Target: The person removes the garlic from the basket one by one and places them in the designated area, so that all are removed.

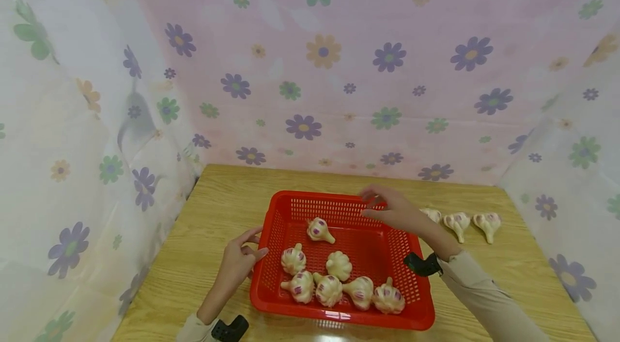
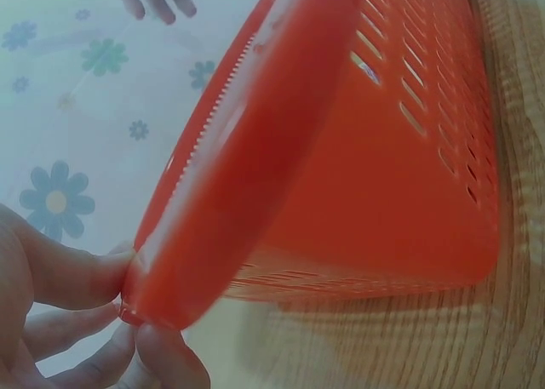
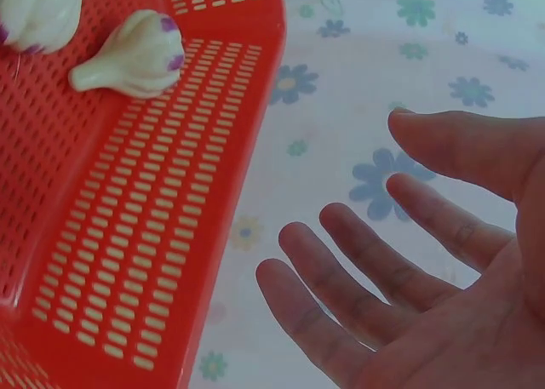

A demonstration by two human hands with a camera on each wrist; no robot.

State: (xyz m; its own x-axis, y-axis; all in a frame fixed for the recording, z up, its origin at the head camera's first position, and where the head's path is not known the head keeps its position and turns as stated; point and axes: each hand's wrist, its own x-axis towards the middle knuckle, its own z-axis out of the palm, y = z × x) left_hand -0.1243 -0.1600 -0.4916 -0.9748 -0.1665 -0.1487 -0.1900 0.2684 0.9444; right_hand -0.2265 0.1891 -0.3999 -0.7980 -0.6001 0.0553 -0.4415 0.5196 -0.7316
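Observation:
A red perforated plastic basket stands on the table with several garlic bulbs in it, most of them along its near side. One bulb lies apart toward the back. My left hand pinches the basket's left rim between thumb and fingers; the left wrist view shows the grip on the red rim. Over the basket's far right part hovers my right hand, holding nothing. Its fingers are spread and slightly bent in the right wrist view, apart from the basket wall.
Three more garlic bulbs lie in a row on the wooden table, right of the basket; the right forearm partly covers the nearest. Flower-patterned cloth hangs behind the table and on both sides.

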